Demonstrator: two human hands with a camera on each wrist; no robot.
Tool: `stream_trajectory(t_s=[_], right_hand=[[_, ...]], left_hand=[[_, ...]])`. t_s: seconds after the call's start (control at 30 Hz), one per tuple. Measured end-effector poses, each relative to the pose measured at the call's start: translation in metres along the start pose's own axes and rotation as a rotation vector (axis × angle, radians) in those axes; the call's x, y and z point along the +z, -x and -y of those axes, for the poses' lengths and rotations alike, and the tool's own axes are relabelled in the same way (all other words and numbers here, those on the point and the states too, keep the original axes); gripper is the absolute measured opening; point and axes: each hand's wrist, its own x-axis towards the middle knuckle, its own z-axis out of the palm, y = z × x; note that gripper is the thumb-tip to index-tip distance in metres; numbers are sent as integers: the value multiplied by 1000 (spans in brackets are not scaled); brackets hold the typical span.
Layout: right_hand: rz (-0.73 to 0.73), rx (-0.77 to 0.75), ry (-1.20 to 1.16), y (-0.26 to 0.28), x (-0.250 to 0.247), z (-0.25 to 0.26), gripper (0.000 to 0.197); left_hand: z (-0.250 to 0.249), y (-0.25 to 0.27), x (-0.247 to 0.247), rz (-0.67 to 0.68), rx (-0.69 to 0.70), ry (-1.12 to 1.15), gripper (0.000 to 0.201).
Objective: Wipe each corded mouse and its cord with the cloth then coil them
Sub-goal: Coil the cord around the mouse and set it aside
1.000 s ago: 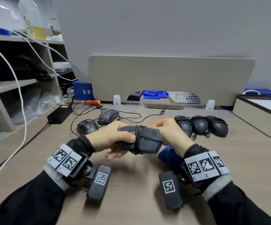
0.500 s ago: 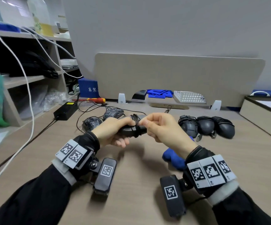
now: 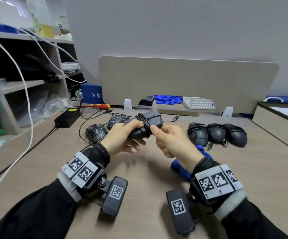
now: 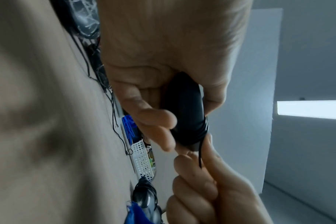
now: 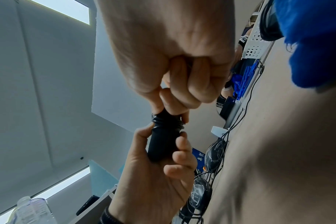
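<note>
mouse (image 3: 145, 125) number four is sitting in my left hand (image 3: 122, 138) above the middle of the desk (image 3: 53, 161), lifted clear of the surface. i am curling the left fingers and thumb round its rear half, nose aiming toward 1 o'clock. its cord (image 3: 144, 124) is lying in tight black turns round the waist of the body, just beyond my left thumb. my right hand (image 3: 171, 141) is closing in from 3 o'clock, thumb and forefinger pinching the free end of the cord right against the wraps; the other right fingers are folding into the palm. in the left wrist view a short strand of cord (image 4: 200, 153) is running from the coil down into the right fingers (image 4: 194, 174). the blue cloth (image 3: 183, 169) is lying bunched on the desk at 5 o'clock from the mouse, partly under my right wrist. at 3 o'clock three wrapped mice (image 3: 216, 133) are sitting side by side in a row, touching. at 9 o'clock two patterned mice (image 3: 96, 132) are resting with their cords loose and tangled across the desk. a black power brick (image 3: 67, 117) is sitting further out at 10 o'clock, a screwdriver (image 3: 100, 106) at 11.
</note>
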Motion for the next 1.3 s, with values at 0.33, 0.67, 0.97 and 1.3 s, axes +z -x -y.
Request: stream_trajectory(t_s=[0.33,0.67,0.97,1.3], right_hand=[[-19,43,-65,-1,-4,-4,28],[-186,-94,-720,-7,-14,-1,10],[-84,14,-670,-6,-13,-3,14],[-151,183,-296,-1,-7,-1,20]], left_hand=[[-1,3,0,-18,361,-84,35],[2,0,1,-63,265,-116,26],[6,1,4,12,327,-200,24],[12,3,5,158,598,-608,23]])
